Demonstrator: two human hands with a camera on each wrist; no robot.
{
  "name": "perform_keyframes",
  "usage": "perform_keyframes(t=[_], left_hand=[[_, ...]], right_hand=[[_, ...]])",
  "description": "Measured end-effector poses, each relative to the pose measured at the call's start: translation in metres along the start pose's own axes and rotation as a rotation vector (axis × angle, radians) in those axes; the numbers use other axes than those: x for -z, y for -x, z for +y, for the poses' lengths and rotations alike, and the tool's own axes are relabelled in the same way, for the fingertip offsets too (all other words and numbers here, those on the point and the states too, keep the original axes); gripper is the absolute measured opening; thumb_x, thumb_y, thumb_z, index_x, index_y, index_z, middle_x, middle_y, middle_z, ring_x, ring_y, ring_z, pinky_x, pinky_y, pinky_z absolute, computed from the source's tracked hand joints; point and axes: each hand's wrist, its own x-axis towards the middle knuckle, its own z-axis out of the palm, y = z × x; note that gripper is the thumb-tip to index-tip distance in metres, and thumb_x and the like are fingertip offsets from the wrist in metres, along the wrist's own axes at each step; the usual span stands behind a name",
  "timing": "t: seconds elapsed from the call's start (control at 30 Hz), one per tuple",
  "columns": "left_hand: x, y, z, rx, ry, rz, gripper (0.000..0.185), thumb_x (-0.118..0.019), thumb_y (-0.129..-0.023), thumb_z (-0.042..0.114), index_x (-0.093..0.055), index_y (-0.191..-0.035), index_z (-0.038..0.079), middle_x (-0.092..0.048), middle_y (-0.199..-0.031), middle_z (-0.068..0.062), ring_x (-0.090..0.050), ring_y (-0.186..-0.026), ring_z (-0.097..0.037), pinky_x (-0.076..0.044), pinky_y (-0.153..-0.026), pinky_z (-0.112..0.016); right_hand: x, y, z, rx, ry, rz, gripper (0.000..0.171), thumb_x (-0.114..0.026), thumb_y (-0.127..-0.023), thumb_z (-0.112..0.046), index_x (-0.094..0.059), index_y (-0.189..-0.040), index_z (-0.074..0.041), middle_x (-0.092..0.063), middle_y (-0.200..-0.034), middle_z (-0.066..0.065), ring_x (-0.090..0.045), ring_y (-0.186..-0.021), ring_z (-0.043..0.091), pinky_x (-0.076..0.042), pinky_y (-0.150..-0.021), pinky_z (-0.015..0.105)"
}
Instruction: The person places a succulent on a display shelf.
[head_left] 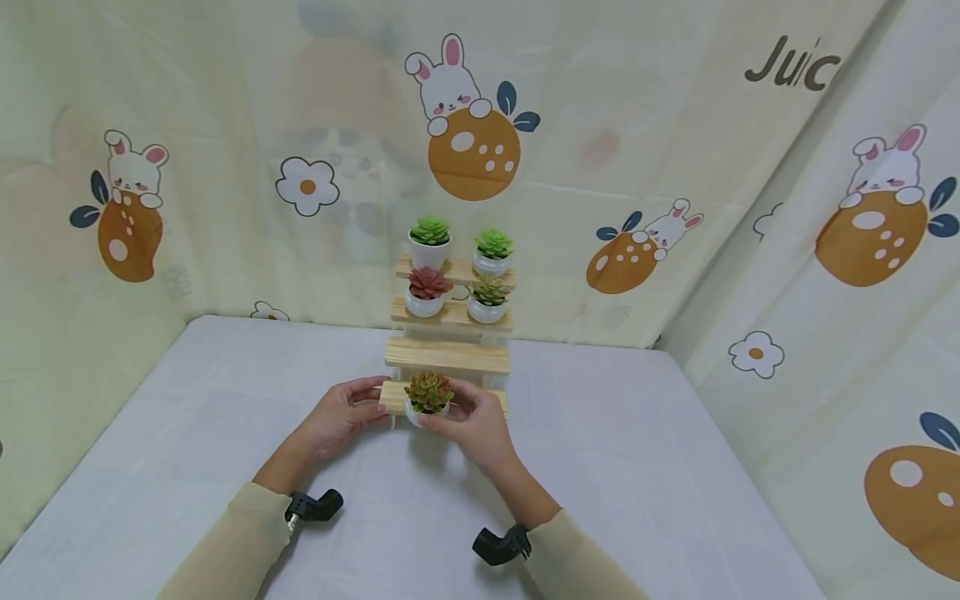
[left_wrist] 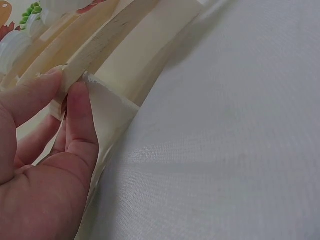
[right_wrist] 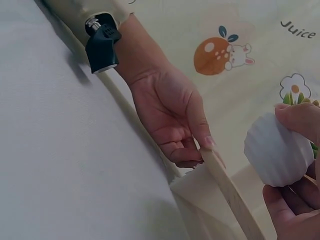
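My right hand (head_left: 478, 427) grips a small potted succulent (head_left: 430, 393) with reddish-green leaves, held over the lowest step of a wooden tiered stand (head_left: 448, 356). In the right wrist view its ribbed white pot (right_wrist: 276, 152) sits between thumb and fingers, tilted in that picture. My left hand (head_left: 337, 423) pinches the left end of that lowest board (left_wrist: 92, 52) between thumb and fingers. On the step third from the bottom stand a red succulent (head_left: 427, 285) and a yellow-green one (head_left: 491, 292), both in white pots.
Two bright green succulents, one on the left (head_left: 430, 233) and one on the right (head_left: 493, 247), stand on the top step. A white cloth covers the table (head_left: 630, 467). Behind it hangs a curtain (head_left: 360, 250) printed with rabbits and fruit.
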Motion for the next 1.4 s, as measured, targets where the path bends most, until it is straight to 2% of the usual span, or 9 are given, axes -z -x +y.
perform_keyframes(t=[0.3,0.53,0.8,1.1,1.4], left_hand=[[-0.001,0.0,0.0,0.004,0.018,0.007,0.063,-0.063,-0.097,-0.004,-0.036,-0.154,-0.008,-0.062,-0.126,-0.01,-0.066,-0.105,-0.011,-0.061,-0.092,-0.026],[0.001,0.0,-0.002,0.011,0.014,0.005,0.063,-0.062,-0.098,-0.005,-0.035,-0.154,-0.007,-0.06,-0.128,-0.01,-0.065,-0.106,-0.011,-0.06,-0.094,-0.026],[0.0,0.002,0.0,0.017,0.01,0.005,0.063,-0.062,-0.098,-0.004,-0.035,-0.154,-0.006,-0.058,-0.131,-0.014,-0.065,-0.107,-0.012,-0.06,-0.095,-0.027],[-0.001,0.001,0.001,0.012,0.026,0.007,0.064,-0.062,-0.097,-0.005,-0.034,-0.154,-0.008,-0.061,-0.126,-0.01,-0.066,-0.105,-0.011,-0.06,-0.094,-0.027],[-0.001,0.0,0.001,0.028,0.011,0.02,0.063,-0.063,-0.097,-0.004,-0.036,-0.154,-0.006,-0.06,-0.128,-0.012,-0.065,-0.106,-0.012,-0.06,-0.093,-0.027]], right_hand=[[0.0,-0.015,-0.005,0.002,0.024,0.036,0.059,-0.09,-0.078,-0.011,-0.066,-0.131,-0.002,-0.069,-0.13,0.014,-0.067,-0.118,0.022,-0.058,-0.099,0.027],[-0.006,-0.023,-0.015,0.024,-0.011,0.017,0.057,-0.088,-0.079,-0.007,-0.067,-0.131,-0.002,-0.069,-0.131,0.014,-0.067,-0.116,0.02,-0.057,-0.101,0.028],[-0.006,-0.039,-0.016,0.015,0.044,0.05,0.054,-0.09,-0.079,-0.015,-0.069,-0.129,-0.009,-0.07,-0.129,0.007,-0.068,-0.116,0.018,-0.057,-0.101,0.028],[-0.004,-0.052,-0.017,0.05,0.04,0.053,0.05,-0.09,-0.079,-0.016,-0.073,-0.125,-0.007,-0.073,-0.122,0.009,-0.071,-0.107,0.018,-0.061,-0.092,0.026],[-0.003,-0.06,-0.02,0.072,0.042,0.058,0.048,-0.089,-0.079,-0.013,-0.072,-0.124,-0.006,-0.074,-0.12,0.011,-0.072,-0.106,0.018,-0.062,-0.09,0.026]])
